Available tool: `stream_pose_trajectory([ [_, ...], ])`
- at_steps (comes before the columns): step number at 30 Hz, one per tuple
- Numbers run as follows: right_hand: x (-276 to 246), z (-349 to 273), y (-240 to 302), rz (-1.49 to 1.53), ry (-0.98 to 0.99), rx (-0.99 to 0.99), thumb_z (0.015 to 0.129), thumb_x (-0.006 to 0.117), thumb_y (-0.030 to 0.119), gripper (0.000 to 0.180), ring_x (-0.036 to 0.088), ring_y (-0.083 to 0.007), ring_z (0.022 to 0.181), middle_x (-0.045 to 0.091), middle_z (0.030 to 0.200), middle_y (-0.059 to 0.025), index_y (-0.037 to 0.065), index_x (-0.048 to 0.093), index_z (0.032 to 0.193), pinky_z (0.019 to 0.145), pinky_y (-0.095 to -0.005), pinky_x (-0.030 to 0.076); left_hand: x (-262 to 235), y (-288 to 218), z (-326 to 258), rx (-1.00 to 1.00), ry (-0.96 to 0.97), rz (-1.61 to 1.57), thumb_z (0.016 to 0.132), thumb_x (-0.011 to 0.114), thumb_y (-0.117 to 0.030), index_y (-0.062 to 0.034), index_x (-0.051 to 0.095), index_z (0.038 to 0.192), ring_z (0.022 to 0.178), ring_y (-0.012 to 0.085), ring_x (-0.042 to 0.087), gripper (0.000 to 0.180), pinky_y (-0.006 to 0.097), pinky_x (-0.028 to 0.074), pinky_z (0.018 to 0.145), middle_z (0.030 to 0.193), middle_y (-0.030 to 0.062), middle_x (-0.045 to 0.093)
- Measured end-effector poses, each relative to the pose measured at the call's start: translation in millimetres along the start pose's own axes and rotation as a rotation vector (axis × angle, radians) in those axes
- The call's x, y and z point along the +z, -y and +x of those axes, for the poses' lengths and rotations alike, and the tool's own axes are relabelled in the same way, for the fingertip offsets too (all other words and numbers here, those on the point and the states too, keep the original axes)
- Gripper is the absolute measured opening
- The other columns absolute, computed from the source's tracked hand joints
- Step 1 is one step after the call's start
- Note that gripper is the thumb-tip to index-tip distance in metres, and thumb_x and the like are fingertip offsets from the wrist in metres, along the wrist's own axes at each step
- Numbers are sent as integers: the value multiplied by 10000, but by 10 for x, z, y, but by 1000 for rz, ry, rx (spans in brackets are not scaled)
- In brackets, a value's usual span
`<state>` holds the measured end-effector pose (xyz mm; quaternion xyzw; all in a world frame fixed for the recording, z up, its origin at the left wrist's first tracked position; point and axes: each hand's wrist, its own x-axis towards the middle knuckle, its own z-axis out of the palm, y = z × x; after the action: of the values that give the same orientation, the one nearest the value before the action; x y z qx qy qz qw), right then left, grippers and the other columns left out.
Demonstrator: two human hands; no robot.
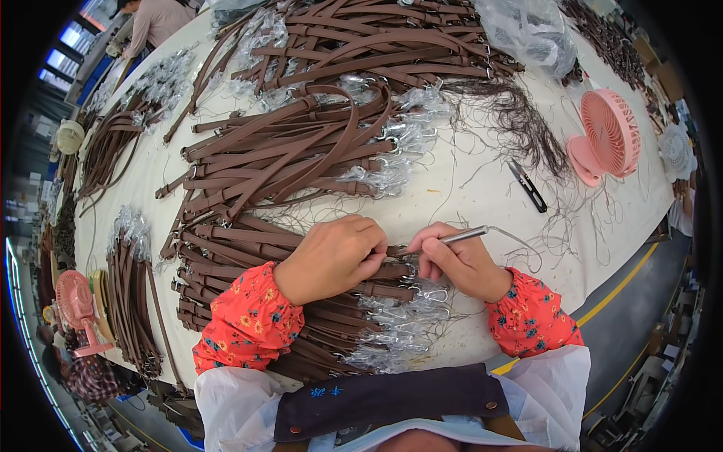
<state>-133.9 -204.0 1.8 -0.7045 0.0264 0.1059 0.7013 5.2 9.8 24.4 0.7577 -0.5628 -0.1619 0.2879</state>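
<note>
My left hand (335,256) is closed, its fingertips pinched together at the end of a brown strap (390,271) above the nearest pile. Facing it, my right hand (459,264) grips a slim silver pen-shaped tool (463,235) with a thin cord trailing from its back end. The tool's front end points toward my left fingertips; its very tip is hard to make out. Beneath both hands lie many brown straps (233,252), with metal clasps wrapped in clear plastic (399,324) at their right ends.
More straps (279,158) are heaped farther off and at left (135,301). Black-handled thread snips (529,187) lie near a tangle of dark threads (527,124). A pink fan (610,132) stands at right, another pink fan (77,309) at left. A person (154,26) bends at the far left.
</note>
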Motion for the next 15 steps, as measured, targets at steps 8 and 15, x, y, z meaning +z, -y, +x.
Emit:
stream_pose_trajectory([
  [8, 5, -17, -9, 82, -34, -29, 1093, 459, 256, 294, 576, -69, 670, 634, 763, -26, 15, 618, 1145, 597, -227, 478, -59, 45, -1, -3, -139, 117, 805, 735, -122, -65, 624, 860, 876, 314, 620, 136, 419, 503, 740, 918, 84, 623],
  [15, 10, -12, -101, 178, -111, -158, 1106, 430, 273, 314, 607, -97, 725, 646, 895, -95, 5, 565, 1198, 664, -254, 515, 54, 109, -21, 104, -81, 158, 798, 778, -140, -82, 623, 961, 834, 308, 601, 232, 417, 493, 742, 951, 78, 604],
])
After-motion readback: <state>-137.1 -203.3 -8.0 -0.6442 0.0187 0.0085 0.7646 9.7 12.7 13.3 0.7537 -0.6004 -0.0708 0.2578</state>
